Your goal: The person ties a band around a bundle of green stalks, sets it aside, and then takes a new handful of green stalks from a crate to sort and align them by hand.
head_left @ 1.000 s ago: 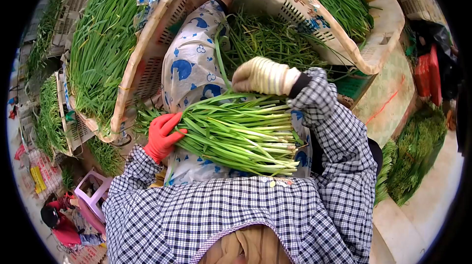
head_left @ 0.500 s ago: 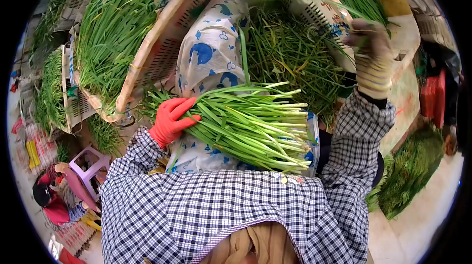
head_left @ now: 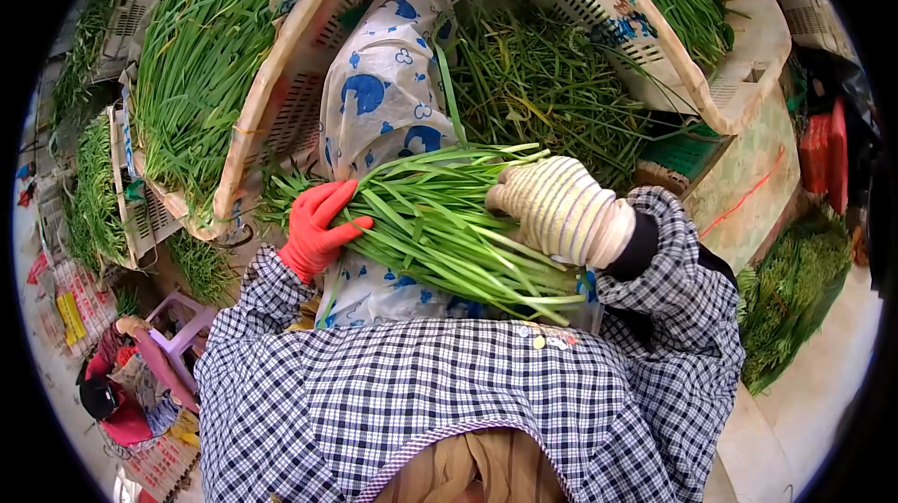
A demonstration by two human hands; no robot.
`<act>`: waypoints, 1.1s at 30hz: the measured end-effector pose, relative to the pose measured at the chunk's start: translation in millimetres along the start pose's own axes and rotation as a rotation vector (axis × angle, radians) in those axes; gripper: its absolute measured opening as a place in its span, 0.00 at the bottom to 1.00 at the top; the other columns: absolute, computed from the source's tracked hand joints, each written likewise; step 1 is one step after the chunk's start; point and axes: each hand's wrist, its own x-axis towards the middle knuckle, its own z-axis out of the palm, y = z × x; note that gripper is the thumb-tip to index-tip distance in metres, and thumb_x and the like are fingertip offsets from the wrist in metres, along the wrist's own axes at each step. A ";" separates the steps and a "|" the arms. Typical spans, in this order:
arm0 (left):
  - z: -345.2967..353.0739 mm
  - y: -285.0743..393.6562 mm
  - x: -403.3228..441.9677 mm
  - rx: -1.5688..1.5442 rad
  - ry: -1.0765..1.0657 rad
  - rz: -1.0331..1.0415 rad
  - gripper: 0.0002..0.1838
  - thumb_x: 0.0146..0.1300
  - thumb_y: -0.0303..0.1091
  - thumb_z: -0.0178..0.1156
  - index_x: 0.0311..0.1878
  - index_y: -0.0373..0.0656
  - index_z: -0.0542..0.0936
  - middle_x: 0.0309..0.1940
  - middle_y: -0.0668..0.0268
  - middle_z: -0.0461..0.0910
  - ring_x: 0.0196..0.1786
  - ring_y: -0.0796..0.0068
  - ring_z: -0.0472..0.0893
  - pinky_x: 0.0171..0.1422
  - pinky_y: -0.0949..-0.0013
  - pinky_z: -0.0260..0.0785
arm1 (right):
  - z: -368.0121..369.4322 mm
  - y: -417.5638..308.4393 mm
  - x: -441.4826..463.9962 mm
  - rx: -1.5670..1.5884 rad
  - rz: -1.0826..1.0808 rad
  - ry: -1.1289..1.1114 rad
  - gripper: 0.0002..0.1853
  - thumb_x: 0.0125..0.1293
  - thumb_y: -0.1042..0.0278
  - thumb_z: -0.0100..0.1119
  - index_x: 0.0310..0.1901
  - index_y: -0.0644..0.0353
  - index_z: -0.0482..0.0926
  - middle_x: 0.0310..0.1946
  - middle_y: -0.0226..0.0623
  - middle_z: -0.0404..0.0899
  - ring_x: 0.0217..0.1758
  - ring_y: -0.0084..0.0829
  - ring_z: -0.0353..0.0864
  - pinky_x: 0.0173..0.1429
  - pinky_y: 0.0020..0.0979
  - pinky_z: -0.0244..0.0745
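A bunch of garlic chives (head_left: 421, 222), green leaves to the left and pale stem ends to the right, lies across my lap on a plastic apron (head_left: 369, 119) with blue prints. My left hand (head_left: 320, 230), in a red rubber glove, is closed round the leafy end. At the stem end is my right hand (head_left: 566, 211), wearing a pale striped knit glove. Its fingers curl down onto the upper stems; the fingertips are partly hidden among them.
Beyond my lap lies a heap of loose green trimmings (head_left: 552, 91). Chives fill a slotted plastic crate (head_left: 245, 143) at left and another crate (head_left: 687, 72) at right. A netted green bundle (head_left: 795, 302) lies far right. A person (head_left: 122, 391) sits near a purple stool (head_left: 182, 335) at lower left.
My right hand has come down from the upper right, by the right crate, onto the stems. The left hand keeps its hold on the bunch. The view has shifted slightly.
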 end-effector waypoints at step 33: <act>0.5 15.4 8.7 -0.114 -0.024 -0.344 0.35 0.41 0.21 0.68 0.59 0.43 0.77 0.60 0.54 0.76 0.57 0.53 0.78 0.61 0.63 0.71 | -42.4 56.2 -146.8 0.199 0.376 0.629 0.31 0.53 0.78 0.64 0.62 0.51 0.75 0.60 0.41 0.73 0.64 0.43 0.71 0.63 0.39 0.74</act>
